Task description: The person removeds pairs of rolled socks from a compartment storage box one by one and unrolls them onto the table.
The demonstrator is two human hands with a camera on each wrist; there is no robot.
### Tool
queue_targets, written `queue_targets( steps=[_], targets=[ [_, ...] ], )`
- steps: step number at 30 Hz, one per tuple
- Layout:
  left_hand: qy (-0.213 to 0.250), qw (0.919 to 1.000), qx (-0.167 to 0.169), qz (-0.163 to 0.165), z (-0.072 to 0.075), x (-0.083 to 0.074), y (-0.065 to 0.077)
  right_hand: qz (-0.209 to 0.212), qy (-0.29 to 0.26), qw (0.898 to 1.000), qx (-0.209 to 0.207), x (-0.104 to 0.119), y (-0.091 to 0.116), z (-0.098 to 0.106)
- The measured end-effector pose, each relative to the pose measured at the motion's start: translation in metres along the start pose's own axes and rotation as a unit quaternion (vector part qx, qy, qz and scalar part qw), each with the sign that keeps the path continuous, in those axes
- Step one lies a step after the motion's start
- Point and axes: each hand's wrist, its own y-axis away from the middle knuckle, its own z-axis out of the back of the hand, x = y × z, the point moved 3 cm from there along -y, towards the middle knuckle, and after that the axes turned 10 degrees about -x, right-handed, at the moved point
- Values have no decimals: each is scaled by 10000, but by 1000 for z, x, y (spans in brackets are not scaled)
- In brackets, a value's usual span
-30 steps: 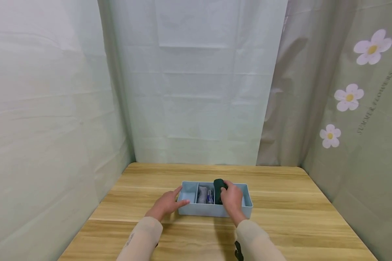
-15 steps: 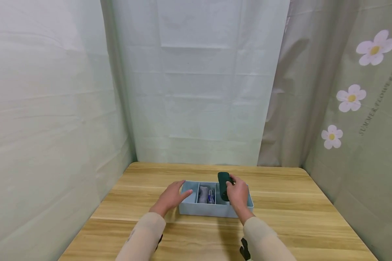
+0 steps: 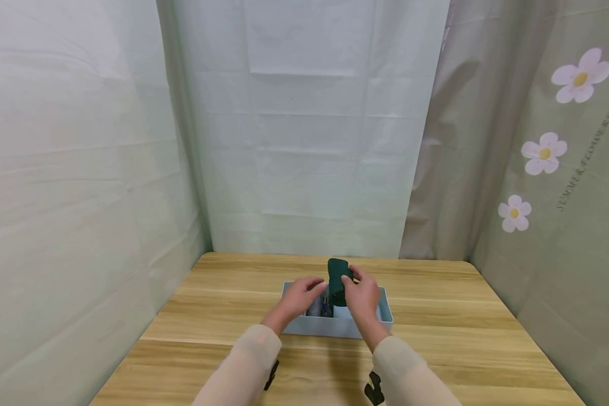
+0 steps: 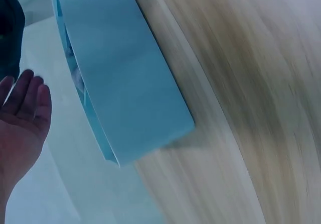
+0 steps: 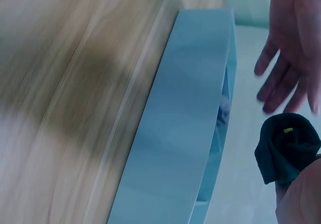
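My right hand (image 3: pixel 363 294) pinches a rolled dark green cloth (image 3: pixel 338 282) between thumb and fingers, holding it upright above a light blue divided box (image 3: pixel 325 326). The spiral end of the green roll (image 5: pixel 286 146) shows in the right wrist view. My left hand (image 3: pixel 298 299) hovers over the box's left part, fingers extended toward the roll. In the left wrist view the fingertips of my left hand (image 4: pixel 25 118) come close to the green cloth (image 4: pixel 10 38); whether they touch is unclear. A grey rolled cloth (image 3: pixel 314 308) and a small blue-and-white item (image 3: pixel 327 307) lie in a middle compartment.
The box stands on a wood-grain table (image 3: pixel 436 327). Pale curtains (image 3: pixel 304 169) hang behind and at both sides, the right one printed with white flowers (image 3: pixel 544 153). The left hand covers much of the box's left compartment in the head view.
The green roll has come up out of its compartment in my right hand, then shifted slightly left. My left hand has left the box's left end and moved right toward the roll.
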Motion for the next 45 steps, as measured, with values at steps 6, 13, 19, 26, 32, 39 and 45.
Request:
queue_targets(
  steps=[6, 13, 19, 26, 32, 39, 45],
  targets=[
    [846, 9956, 213, 346, -8, -6, -1, -371, -533, 9979, 56, 2, 7, -7],
    [1526, 9871, 45, 486, -7, -9, -2, -1057, -1264, 9851, 498, 0, 15, -12],
    [1517, 9852, -345, 726, -1, -3, -2, -1355, -1679, 9678, 1299, -6, 16, -13],
    [1463, 9864, -270, 697, 6, 2, -1, -882, -1142, 9660, 2144, -11, 10, -3],
    [1263, 9888, 175, 777, 8, 0, 0, -43, -650, 9625, 2635, -7, -3, 9],
    [1370, 9859, 666, 694, 2, -6, 1, -128, -529, 9316, 3594, -8, -11, 15],
    [1396, 9867, 490, 674, -1, -4, 1, -308, -569, 9213, 3835, -14, -12, 18]
  ],
)
